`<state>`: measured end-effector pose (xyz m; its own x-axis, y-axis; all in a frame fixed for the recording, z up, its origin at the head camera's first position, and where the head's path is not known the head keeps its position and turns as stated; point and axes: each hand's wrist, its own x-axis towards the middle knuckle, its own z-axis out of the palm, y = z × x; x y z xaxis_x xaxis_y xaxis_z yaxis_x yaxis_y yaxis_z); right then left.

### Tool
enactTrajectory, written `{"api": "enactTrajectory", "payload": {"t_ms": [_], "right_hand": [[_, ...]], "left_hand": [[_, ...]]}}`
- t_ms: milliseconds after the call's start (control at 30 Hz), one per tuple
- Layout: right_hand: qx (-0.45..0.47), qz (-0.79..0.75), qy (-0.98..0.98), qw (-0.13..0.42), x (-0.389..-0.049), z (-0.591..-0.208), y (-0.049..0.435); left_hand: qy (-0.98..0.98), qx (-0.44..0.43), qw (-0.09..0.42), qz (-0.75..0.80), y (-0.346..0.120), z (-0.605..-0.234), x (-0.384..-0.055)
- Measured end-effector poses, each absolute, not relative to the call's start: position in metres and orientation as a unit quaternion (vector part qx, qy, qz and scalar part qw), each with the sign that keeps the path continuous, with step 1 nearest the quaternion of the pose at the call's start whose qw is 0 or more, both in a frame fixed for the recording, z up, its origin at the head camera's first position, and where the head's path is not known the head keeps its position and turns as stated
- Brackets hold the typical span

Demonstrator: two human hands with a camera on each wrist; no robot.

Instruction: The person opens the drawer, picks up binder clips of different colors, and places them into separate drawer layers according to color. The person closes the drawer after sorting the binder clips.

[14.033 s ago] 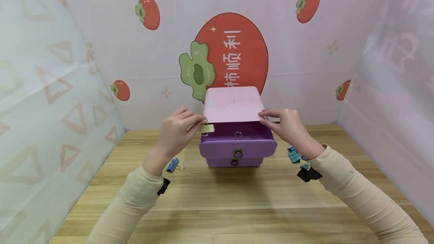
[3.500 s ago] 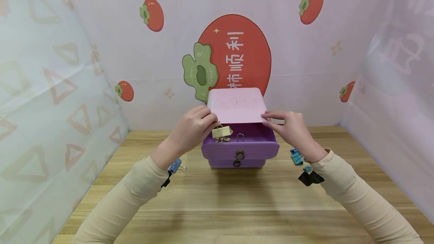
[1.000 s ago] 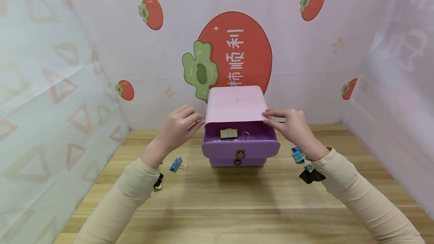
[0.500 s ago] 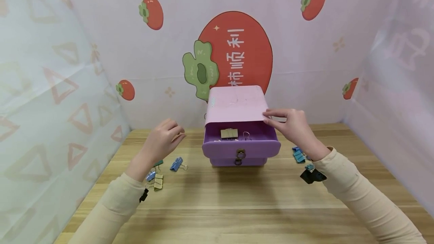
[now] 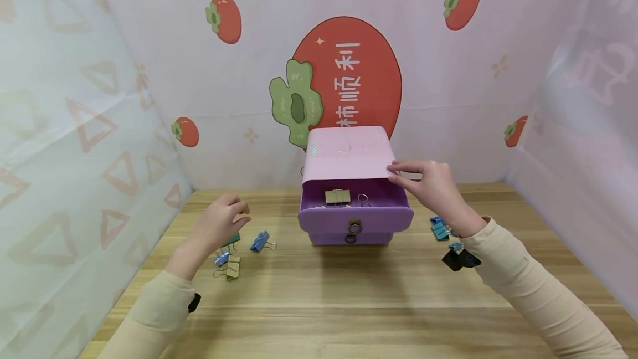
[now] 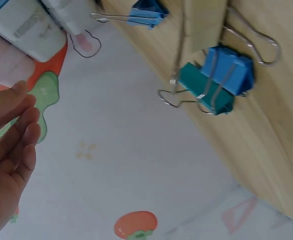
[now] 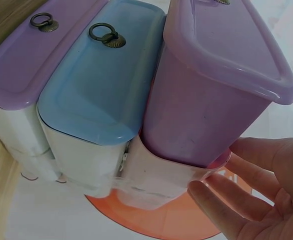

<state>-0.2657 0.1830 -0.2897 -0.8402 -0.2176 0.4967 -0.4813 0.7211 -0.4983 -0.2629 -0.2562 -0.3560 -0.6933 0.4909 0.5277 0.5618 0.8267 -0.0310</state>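
Observation:
My left hand [image 5: 219, 221] holds nothing, fingers loosely bent, just above binder clips at the table's left. A green clip [image 5: 232, 240], a small blue clip [image 5: 222, 259] and a yellow clip [image 5: 232, 268] lie by it; another blue clip [image 5: 260, 241] sits nearer the drawer cabinet. My right hand [image 5: 430, 184] pinches the right front edge of the pink cabinet shell [image 5: 349, 154] between thumb and fingers. Below that shell, the purple top drawer [image 5: 356, 219] is pulled out. Inside it stands a yellow binder clip [image 5: 337, 196], with wire handles of others showing.
Teal and blue clips [image 5: 440, 230] lie right of the cabinet, partly behind the right wrist and its black strap [image 5: 461, 260]. In the right wrist view a blue drawer [image 7: 101, 80] and another purple drawer [image 7: 41, 55] are pushed in. A patterned cloth [image 5: 428, 98] encloses the table.
The yellow binder clip my left hand held over the drawer now rests inside it. That hand has left the cabinet and moved down-left to the clips. My right hand stays put.

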Motion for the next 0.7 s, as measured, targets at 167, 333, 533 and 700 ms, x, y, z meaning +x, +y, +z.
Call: {"api": "enactTrajectory", "payload": {"t_ms": [167,333,533,700], "right_hand": [[0.194,0.319,-0.905,0.204,-0.266,-0.289,0.183],[0.196,0.32,-0.904,0.204,-0.265,-0.289,0.183],[0.193,0.323,-0.905,0.201,-0.266,-0.29,0.183],[0.192,0.324,-0.904,0.203,-0.266,-0.291,0.183]], "left_hand": [[-0.934,-0.265,0.232,-0.054,-0.27,-0.365,-0.259],[-0.945,-0.256,0.195,-0.057,-0.28,-0.371,-0.255],[-0.96,-0.241,0.127,-0.067,-0.288,-0.374,-0.25],[-0.967,-0.231,0.068,-0.086,-0.294,-0.376,-0.246]]}}
